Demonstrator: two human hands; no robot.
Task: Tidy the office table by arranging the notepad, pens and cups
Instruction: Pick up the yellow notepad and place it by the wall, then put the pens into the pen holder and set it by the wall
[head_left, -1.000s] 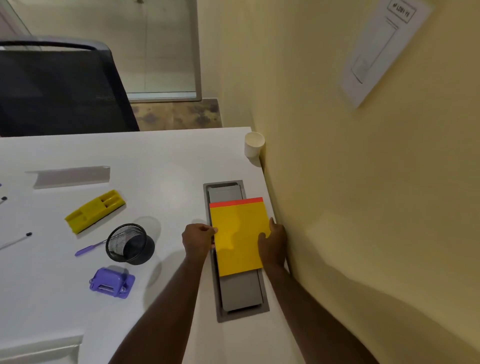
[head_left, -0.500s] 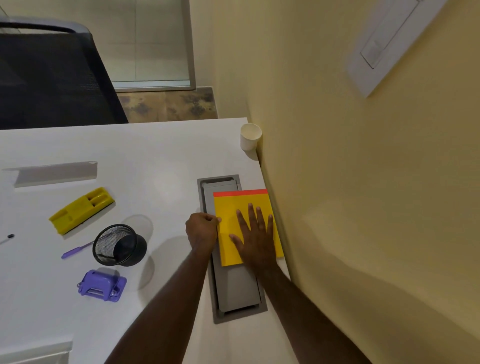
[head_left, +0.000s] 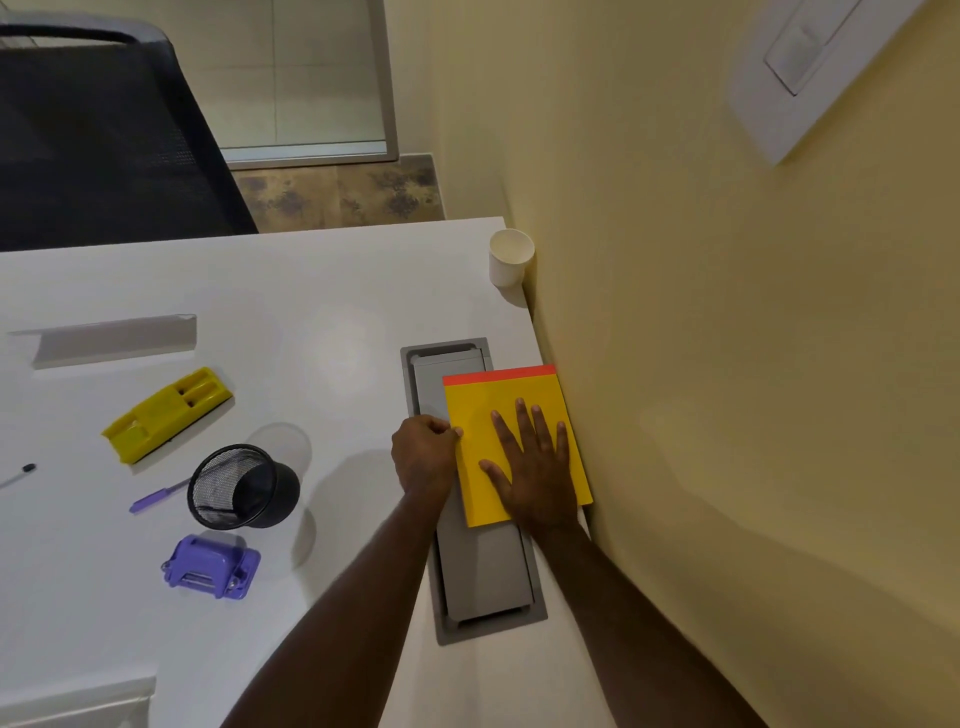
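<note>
A yellow notepad (head_left: 491, 395) with a red top strip lies against the wall, partly over the grey cable hatch (head_left: 483, 582). My right hand (head_left: 535, 467) rests flat on it, fingers spread. My left hand (head_left: 423, 457) is curled at the pad's left edge, touching it. A white paper cup (head_left: 510, 257) stands upright at the far right corner by the wall. A black mesh pen cup (head_left: 241, 486) lies tipped on the white table (head_left: 322, 322). A purple pen (head_left: 156, 498) lies beside it, and another pen (head_left: 18, 474) shows at the left edge.
A yellow eraser block (head_left: 166, 413) and a purple stapler-like item (head_left: 210, 567) lie left of the hatch. A grey strip (head_left: 111, 340) sits further back. A black mesh chair (head_left: 98, 150) stands behind the table. The yellow wall (head_left: 727, 415) bounds the right side.
The notepad slid right off the hatch toward the wall. My right hand went from gripping its right edge to lying flat on top. The left hand stayed at the left edge.
</note>
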